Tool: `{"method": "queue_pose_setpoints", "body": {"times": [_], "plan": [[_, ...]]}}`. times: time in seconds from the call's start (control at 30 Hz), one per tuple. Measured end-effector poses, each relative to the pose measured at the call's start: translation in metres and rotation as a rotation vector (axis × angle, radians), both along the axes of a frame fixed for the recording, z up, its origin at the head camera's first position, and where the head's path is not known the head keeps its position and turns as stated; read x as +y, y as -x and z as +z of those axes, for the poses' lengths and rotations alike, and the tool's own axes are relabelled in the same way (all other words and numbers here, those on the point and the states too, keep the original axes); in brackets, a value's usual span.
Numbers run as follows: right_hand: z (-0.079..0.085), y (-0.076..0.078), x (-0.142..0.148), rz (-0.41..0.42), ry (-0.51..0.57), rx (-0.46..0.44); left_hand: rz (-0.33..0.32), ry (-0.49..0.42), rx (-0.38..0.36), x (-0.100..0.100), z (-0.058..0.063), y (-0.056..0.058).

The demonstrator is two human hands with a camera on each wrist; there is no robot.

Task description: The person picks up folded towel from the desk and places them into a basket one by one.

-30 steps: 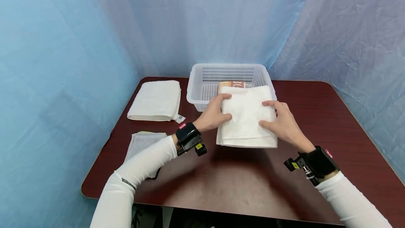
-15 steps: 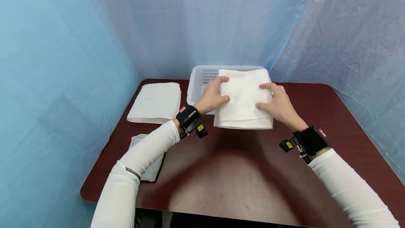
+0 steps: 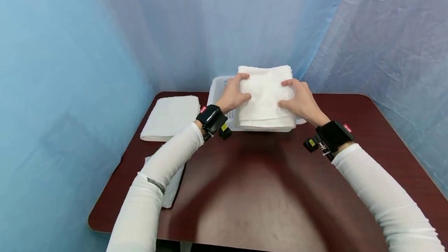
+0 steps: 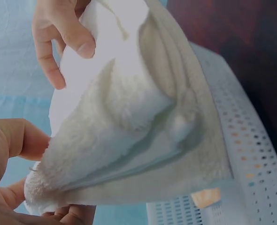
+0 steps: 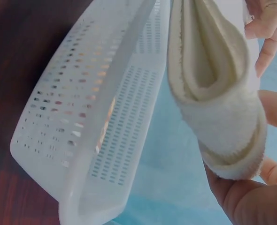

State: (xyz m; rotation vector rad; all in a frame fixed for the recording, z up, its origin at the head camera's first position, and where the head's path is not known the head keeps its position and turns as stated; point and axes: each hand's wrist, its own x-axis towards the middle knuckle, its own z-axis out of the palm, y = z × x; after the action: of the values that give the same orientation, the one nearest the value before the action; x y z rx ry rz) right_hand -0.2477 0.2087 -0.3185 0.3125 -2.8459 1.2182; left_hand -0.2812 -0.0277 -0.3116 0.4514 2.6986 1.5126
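Both hands carry a folded white towel (image 3: 264, 96) above a white perforated plastic basket (image 3: 217, 86). My left hand (image 3: 232, 93) grips the towel's left side, thumb on top and other fingers partly underneath. On the opposite side my right hand (image 3: 300, 98) grips it the same way. In the left wrist view the towel (image 4: 124, 117) shows its stacked layers. From the right wrist the rolled fold of the towel (image 5: 223, 108) hangs beside the basket's rim (image 5: 89, 136). The towel hides most of the basket's inside in the head view; an orange-coloured item (image 4: 206, 198) shows in it.
A second folded white towel (image 3: 171, 118) lies at the table's back left. Nearer the front, a light grey cloth (image 3: 171, 189) is partly covered by the left sleeve. The dark red table (image 3: 245, 205) ends near blue curtains (image 3: 245, 22) behind and at the sides.
Both hands have carried the folded towel forward and up, from in front of the basket to above it. The orange item in the basket is now covered in the head view.
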Motion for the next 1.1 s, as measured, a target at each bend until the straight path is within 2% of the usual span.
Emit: {"method": "queue_pose_setpoints", "body": {"times": [0.27,0.47,0.63,0.77,0.93,1.1], "plan": [[-0.004,0.018,-0.007,-0.004,0.016,0.001,0.037,0.029,-0.009,-0.004,0.0,0.017],[-0.008,0.03,-0.013,-0.012,0.037,0.014,0.033,0.06,0.014,-0.008,-0.002,0.027],[-0.018,0.045,-0.015,-0.01,0.067,0.029,0.021,0.074,0.036,-0.01,-0.005,0.036],[-0.029,0.055,-0.016,-0.014,0.083,0.038,0.022,0.105,0.037,-0.008,-0.013,0.044],[-0.044,0.062,-0.018,-0.016,0.051,0.044,0.031,0.176,-0.008,-0.004,-0.024,0.047],[-0.05,0.063,-0.02,0.019,0.011,0.014,-0.017,0.269,-0.079,-0.003,-0.027,0.046]]}}
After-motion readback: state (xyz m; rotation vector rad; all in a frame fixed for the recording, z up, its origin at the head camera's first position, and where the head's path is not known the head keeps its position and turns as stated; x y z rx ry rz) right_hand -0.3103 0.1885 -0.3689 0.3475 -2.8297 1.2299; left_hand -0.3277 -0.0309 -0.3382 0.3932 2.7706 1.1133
